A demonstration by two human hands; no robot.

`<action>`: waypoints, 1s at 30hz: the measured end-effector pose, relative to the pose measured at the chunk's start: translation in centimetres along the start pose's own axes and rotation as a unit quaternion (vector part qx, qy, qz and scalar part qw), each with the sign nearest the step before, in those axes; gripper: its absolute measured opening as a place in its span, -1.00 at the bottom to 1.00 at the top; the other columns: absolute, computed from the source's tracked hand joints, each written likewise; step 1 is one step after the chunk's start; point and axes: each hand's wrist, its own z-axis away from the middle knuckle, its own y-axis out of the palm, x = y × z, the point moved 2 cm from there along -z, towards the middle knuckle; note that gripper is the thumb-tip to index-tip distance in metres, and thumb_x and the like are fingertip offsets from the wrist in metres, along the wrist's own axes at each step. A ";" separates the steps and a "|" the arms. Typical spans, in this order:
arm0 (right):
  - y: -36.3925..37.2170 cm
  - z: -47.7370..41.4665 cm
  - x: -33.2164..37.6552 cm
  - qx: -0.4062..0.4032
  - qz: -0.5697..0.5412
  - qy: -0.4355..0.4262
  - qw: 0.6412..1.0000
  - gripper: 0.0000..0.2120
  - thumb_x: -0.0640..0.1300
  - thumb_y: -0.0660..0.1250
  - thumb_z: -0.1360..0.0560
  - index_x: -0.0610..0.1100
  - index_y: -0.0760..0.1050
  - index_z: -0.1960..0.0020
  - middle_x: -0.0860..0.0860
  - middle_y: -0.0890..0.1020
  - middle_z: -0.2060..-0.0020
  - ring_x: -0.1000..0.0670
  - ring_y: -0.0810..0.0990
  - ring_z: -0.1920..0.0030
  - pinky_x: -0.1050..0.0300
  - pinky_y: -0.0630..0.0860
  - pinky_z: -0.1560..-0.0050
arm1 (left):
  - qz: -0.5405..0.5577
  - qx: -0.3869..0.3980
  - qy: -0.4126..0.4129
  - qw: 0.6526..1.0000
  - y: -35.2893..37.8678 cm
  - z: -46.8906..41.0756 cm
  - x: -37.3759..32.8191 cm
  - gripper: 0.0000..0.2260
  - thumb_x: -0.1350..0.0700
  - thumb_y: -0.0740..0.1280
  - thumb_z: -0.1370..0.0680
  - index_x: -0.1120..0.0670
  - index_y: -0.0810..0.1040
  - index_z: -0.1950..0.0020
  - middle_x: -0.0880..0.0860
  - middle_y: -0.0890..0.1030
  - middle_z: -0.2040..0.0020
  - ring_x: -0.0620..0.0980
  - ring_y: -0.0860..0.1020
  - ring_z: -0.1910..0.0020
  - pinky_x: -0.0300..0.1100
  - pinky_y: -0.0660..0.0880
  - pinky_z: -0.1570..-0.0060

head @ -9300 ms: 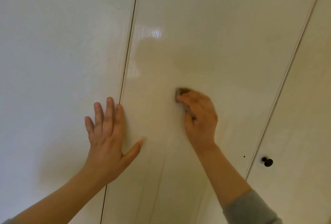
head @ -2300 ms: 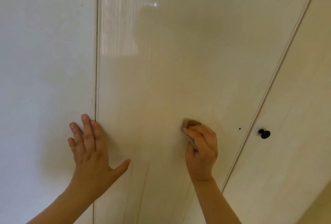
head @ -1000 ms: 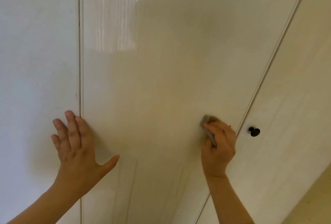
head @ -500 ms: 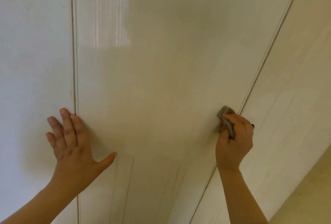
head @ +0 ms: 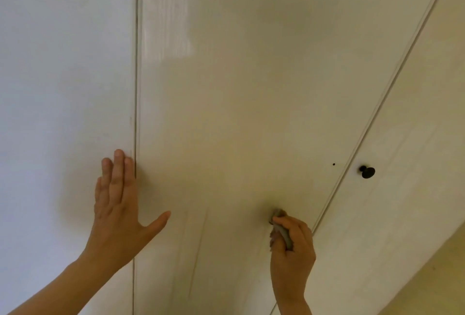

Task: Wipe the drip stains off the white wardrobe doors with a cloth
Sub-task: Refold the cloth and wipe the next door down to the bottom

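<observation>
A glossy white wardrobe door [head: 239, 103] fills the middle of the view. Faint vertical drip stains [head: 198, 244] run down its lower part. My right hand [head: 293, 246] grips a small grey cloth [head: 281, 229] and presses it to the door's lower right, close to the seam. Flat on the left seam lies my left hand [head: 118, 209], fingers straight on the neighbouring panel, thumb spread onto the middle door.
A second door [head: 402, 201] on the right carries a black round knob [head: 367, 172]. A small dark dot [head: 334, 164] marks the middle door near the seam. A plain white panel [head: 63, 75] lies to the left. A beige surface [head: 432, 279] shows at the bottom right.
My right hand with the cloth has moved down and left from the seam by the knob, which shows again. The view has shifted. My left hand stays flat on the left seam.
</observation>
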 end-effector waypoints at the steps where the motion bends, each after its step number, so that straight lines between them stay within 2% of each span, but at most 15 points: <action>1: 0.8 0.4 1.1 0.011 -0.011 -0.006 1.000 -0.63 -0.49 0.37 -0.44 -0.04 0.64 0.01 0.03 0.58 0.00 -0.17 0.62 0.11 -0.19 0.62 0.18 | 0.007 0.003 0.000 1.000 0.1 0.5 0.3 0.04 -0.38 0.18 -0.36 0.17 -0.17 -0.61 0.08 -0.21 -0.63 0.12 -0.22 -0.59 0.30 0.07 -0.45; 3: 2.8 1.8 3.5 0.039 -0.026 -0.023 0.999 -0.61 -0.45 0.37 -0.46 0.04 0.62 -0.02 0.11 0.55 -0.04 -0.12 0.62 0.08 -0.14 0.62 0.16 | 0.022 0.012 -0.015 1.000 0.0 1.8 1.7 0.02 -0.36 0.19 -0.37 0.13 -0.19 -0.62 0.04 -0.23 -0.62 0.08 -0.24 -0.59 0.25 0.06 -0.45; 5: 4.8 3.1 5.5 0.062 -0.025 -0.062 0.996 -0.63 -0.35 0.35 -0.48 0.12 0.57 -0.05 0.27 0.51 -0.09 0.01 0.61 -0.02 -0.02 0.63 0.10 | 0.039 0.015 -0.047 0.998 -0.2 2.9 3.4 0.03 -0.34 0.29 -0.40 0.07 -0.22 -0.62 -0.02 -0.29 -0.61 0.04 -0.30 -0.58 0.23 0.03 -0.45; 7: 6.6 4.1 7.6 0.078 -0.031 -0.108 0.991 -0.71 -0.29 0.35 -0.47 0.06 0.59 -0.06 0.36 0.47 -0.11 0.13 0.56 -0.10 0.15 0.60 -0.01 | 0.040 0.014 -0.056 0.998 -1.0 3.5 5.3 0.02 -0.26 0.40 -0.45 0.03 -0.21 -0.62 -0.06 -0.30 -0.61 0.01 -0.32 -0.57 0.26 0.03 -0.45; 9: 8.2 4.7 9.3 0.086 -0.044 -0.153 0.983 -0.83 -0.24 0.34 -0.51 -0.07 0.62 -0.06 0.33 0.47 -0.10 0.16 0.54 -0.13 0.27 0.53 -0.10 | 0.030 0.016 -0.042 0.999 -1.7 3.6 6.9 -0.07 -0.32 0.28 -0.47 -0.02 -0.18 -0.63 -0.05 -0.28 -0.61 0.02 -0.30 -0.58 0.25 0.05 -0.43; 11: 9.8 5.0 10.8 0.095 -0.049 -0.187 0.976 -0.84 -0.22 0.31 -0.54 -0.15 0.64 -0.05 0.19 0.53 -0.08 0.13 0.54 -0.12 0.27 0.51 -0.12 | 0.026 0.028 -0.039 0.998 -2.4 3.6 8.2 -0.12 -0.33 0.15 -0.42 -0.09 -0.16 -0.62 -0.05 -0.26 -0.62 0.03 -0.28 -0.58 0.26 0.12 -0.41; 12: 10.7 5.1 11.5 0.101 -0.050 -0.199 0.974 -0.84 -0.22 0.31 -0.55 -0.18 0.64 -0.05 0.14 0.54 -0.08 0.10 0.54 -0.12 0.23 0.52 -0.13 | 0.024 0.036 -0.036 0.998 -2.7 3.7 8.9 -0.14 -0.30 0.16 -0.42 -0.11 -0.16 -0.62 -0.05 -0.25 -0.62 0.05 -0.27 -0.58 0.28 0.17 -0.40; 15: 13.3 4.7 12.9 0.110 -0.045 -0.255 0.960 -0.85 -0.27 0.33 -0.55 -0.23 0.65 -0.05 0.00 0.61 -0.04 0.02 0.55 -0.12 0.13 0.53 -0.13 | 0.006 0.051 -0.008 0.999 -2.7 3.9 10.4 -0.09 -0.15 0.33 -0.42 -0.06 -0.12 -0.63 0.03 -0.19 -0.63 0.15 -0.21 -0.59 0.32 0.21 -0.37; 19: 16.8 3.1 14.3 0.069 -0.020 -0.301 0.951 -0.83 -0.37 0.38 -0.50 -0.26 0.66 -0.06 -0.10 0.65 0.00 -0.08 0.57 -0.08 0.04 0.53 -0.14 | -0.025 0.055 0.021 0.998 -2.5 4.2 11.6 0.06 0.04 0.57 -0.36 -0.01 -0.09 -0.63 0.08 -0.14 -0.63 0.17 -0.17 -0.59 0.36 0.21 -0.36; 23: 19.1 4.1 13.4 0.033 0.005 -0.319 0.947 -0.83 -0.35 0.31 -0.54 -0.26 0.68 0.00 -0.09 0.64 0.05 -0.06 0.57 -0.06 0.06 0.54 -0.13 | -0.022 0.044 0.035 0.998 -2.5 4.3 12.4 0.08 0.09 0.61 -0.31 0.01 -0.03 -0.63 0.08 -0.10 -0.64 0.16 -0.17 -0.59 0.32 0.18 -0.36; 27: 19.3 7.8 9.6 0.100 0.035 -0.353 0.929 -0.76 -0.28 0.24 -0.62 -0.24 0.69 0.04 -0.07 0.65 0.08 -0.03 0.57 -0.05 0.12 0.54 -0.12 | -0.010 0.042 0.041 0.998 -2.2 4.2 12.7 0.07 0.09 0.60 -0.31 0.02 -0.01 -0.63 0.08 -0.10 -0.64 0.16 -0.18 -0.59 0.30 0.13 -0.36; 30: 19.0 10.9 7.8 0.181 0.043 -0.324 0.928 -0.72 -0.22 0.22 -0.64 -0.22 0.68 0.09 -0.02 0.63 0.12 0.01 0.55 0.01 0.12 0.55 0.00 | -0.007 0.039 0.043 0.998 -2.1 4.2 12.8 0.03 0.08 0.57 -0.33 0.03 -0.01 -0.63 0.10 -0.09 -0.63 0.18 -0.18 -0.59 0.33 0.13 -0.36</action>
